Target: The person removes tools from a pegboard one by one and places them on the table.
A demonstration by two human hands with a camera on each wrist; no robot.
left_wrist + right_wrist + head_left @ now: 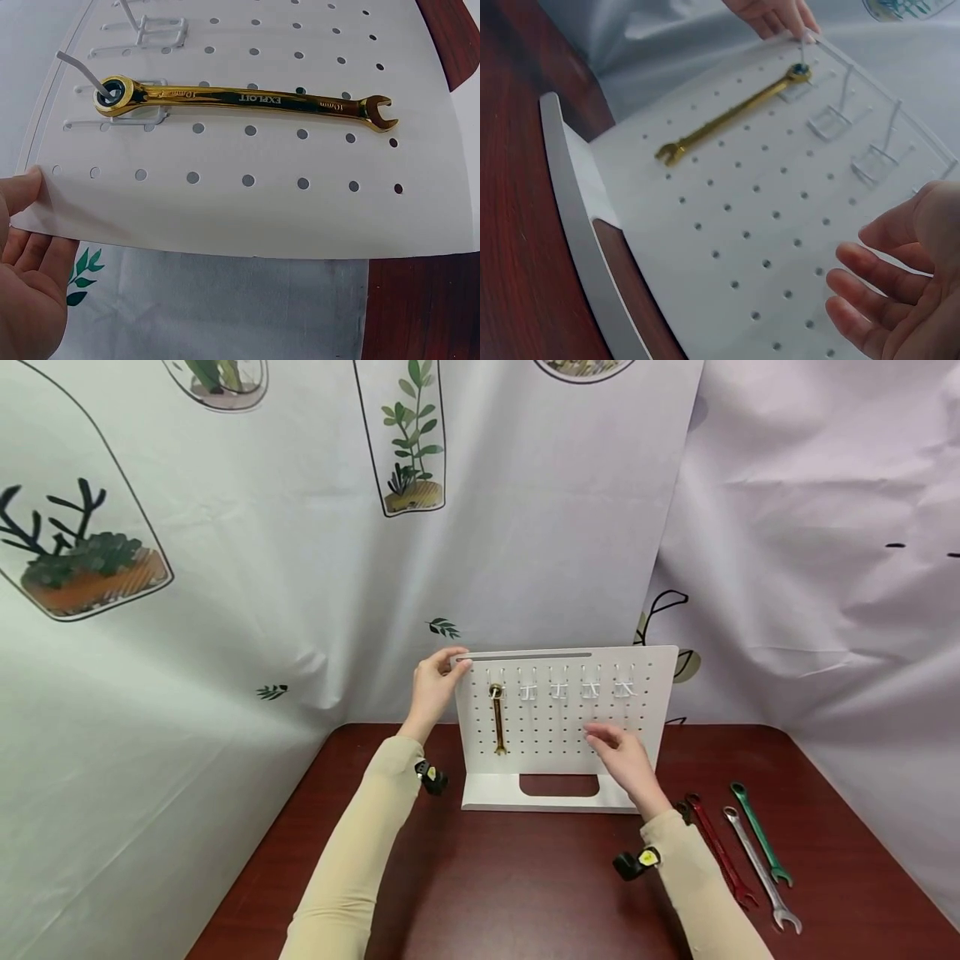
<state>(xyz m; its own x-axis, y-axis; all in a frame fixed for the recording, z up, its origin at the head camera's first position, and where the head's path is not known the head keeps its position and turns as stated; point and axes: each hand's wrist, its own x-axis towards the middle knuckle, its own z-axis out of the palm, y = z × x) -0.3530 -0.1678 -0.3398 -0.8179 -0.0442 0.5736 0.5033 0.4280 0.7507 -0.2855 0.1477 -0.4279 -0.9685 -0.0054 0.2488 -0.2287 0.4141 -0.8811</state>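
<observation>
A white pegboard (555, 727) stands upright on the table, with a row of white hooks (591, 687) across its upper part. On the leftmost hook hangs a gold combination wrench (498, 722), its ring end up; "10mm" is marked on it in the left wrist view. My left hand (435, 687) grips the board's top left corner, thumb in front and fingers behind. In front of the board's right half, my right hand (621, 760) hovers with loosely bent fingers and holds nothing. The right wrist view shows that hand (900, 277) apart from the gold wrench.
Right of the board lie a red wrench (720, 847), a silver wrench (761, 868) and a green wrench (761, 835). A dark ring end (682, 810) shows partly behind the right sleeve. A printed white cloth (540, 543) hangs behind the reddish-brown table (510, 885).
</observation>
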